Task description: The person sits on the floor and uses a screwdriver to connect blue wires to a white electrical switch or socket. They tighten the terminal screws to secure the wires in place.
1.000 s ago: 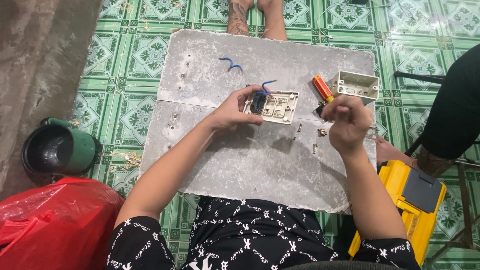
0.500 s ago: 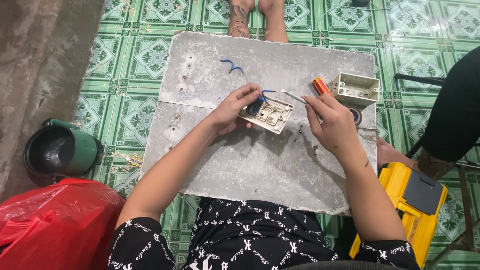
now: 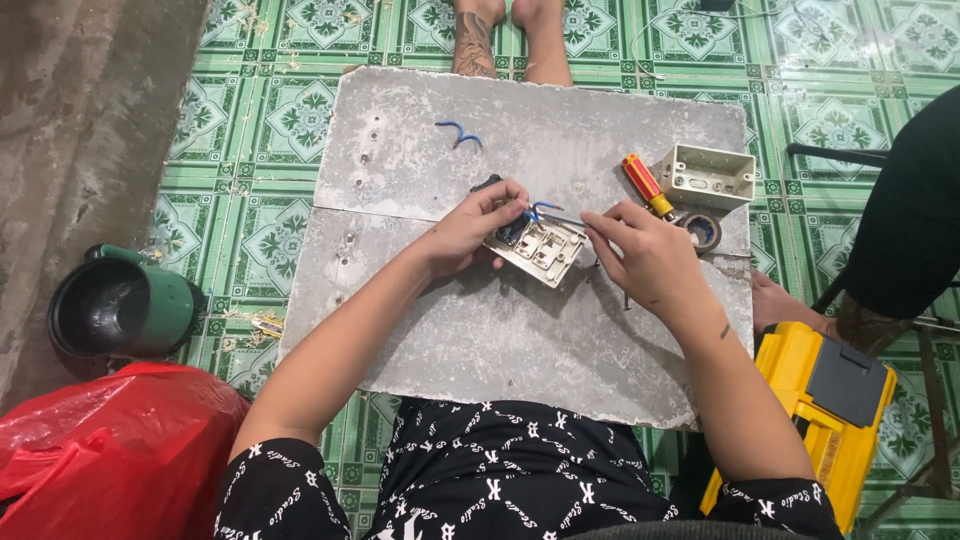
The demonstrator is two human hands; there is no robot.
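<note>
far left: a red plastic bag (image 3: 95,450) bunched up on the green tiled floor (image 3: 250,130), and a dark green bucket (image 3: 120,308) just above it. Neither is near what I'm working on.

worktop: a rough grey slab (image 3: 480,340) across my lap. A loose bit of blue wire (image 3: 458,132) lies up near its far edge, well apart from my hands.

left hand: my left hand (image 3: 470,232) has its fingers curled around the near-left corner of the switch plate, thumb pressed on the edge, holding it tilted off the slab.

switch plate: the cream switch plate (image 3: 540,250) sits mid-slab between both hands, with a short blue wire looping out of its top. I'd call it light, rigid plastic that won't flex much, and the terminals look fiddly. Best grip is by the outer rim, not the rockers. The wire looks stiff and springy, so I'd take it close to the end.

right hand: my right hand (image 3: 645,255) has thumb and forefinger pinched together on a thin metal shaft or wire end pointing at the plate. I can't tell which.

right side: a red-and-yellow screwdriver (image 3: 648,186), a cream back box (image 3: 708,176) and a roll of dark tape (image 3: 702,230) sit close together near the slab's edge.

far right: a yellow tool case (image 3: 820,400) on the floor, and another person's bare feet (image 3: 505,35) at the top.
</note>
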